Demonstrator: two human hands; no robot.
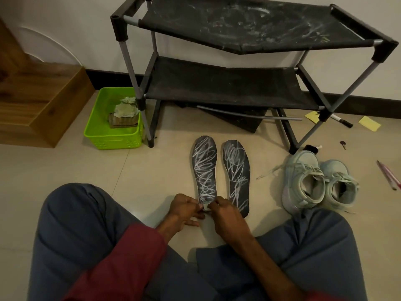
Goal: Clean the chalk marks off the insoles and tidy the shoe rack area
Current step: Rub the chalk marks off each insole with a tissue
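Barely started tbh. The left insole (204, 168) and right insole (237, 174) lie on the floor just in front of the shoe rack (217, 83), both covered in chalk scribbles. The left hand (186, 208) and right hand (225, 213) each have a pinching grip on the left insole's heel. Sneakers (314, 183), a marker (341, 121) and sticky notes (369, 123) clutter the floor by the rack's right end, and its top shelf looks chalky too.

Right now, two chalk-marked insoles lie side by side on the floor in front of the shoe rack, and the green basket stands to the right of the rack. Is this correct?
Not quite. The green basket stands to the left of the shoe rack, not the right, as the head view shows. The insoles do lie side by side on the floor in front of the rack.
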